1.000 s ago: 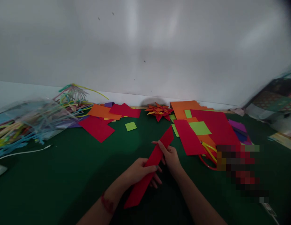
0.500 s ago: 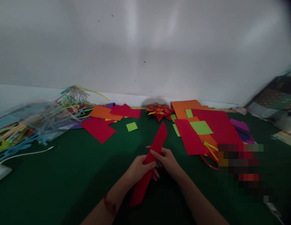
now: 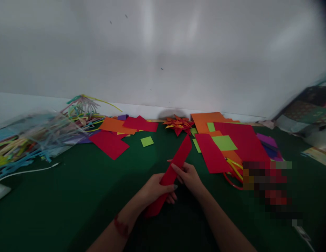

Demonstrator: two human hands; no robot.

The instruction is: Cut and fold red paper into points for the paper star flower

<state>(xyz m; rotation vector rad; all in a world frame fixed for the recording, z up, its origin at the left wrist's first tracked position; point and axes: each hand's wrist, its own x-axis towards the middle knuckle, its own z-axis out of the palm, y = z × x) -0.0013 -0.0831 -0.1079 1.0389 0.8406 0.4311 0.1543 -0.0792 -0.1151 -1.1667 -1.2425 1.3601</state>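
A pale wall (image 3: 163, 42) rises behind a dark green table (image 3: 55, 203), and near the foot of that wall sits a spiky red and orange star (image 3: 178, 124), the easiest thing to steer by from where I stand. Nearer the person than the star, the red strip (image 3: 182, 152) is up in both hands, slanting, its pointed far end toward the star. It has just swung a little to the right, and its near end has been drawn in. The left hand (image 3: 153, 190) is closed around the lower part, thumb across the top; the right hand (image 3: 190, 176) pinches it higher up, thumb on the face. To me that looks like a small change of angle with the strip kept under control, the handling not finished; whether it is folded in layers I can't tell. Left of the star lie a green square (image 3: 147, 141) and a red sheet (image 3: 109, 144), and further left, a clear bag (image 3: 55, 129) and coloured strands (image 3: 84, 105). Right of the star, a red card (image 3: 211, 154) lies beside a looped tool (image 3: 234, 169), partly lost in blur.
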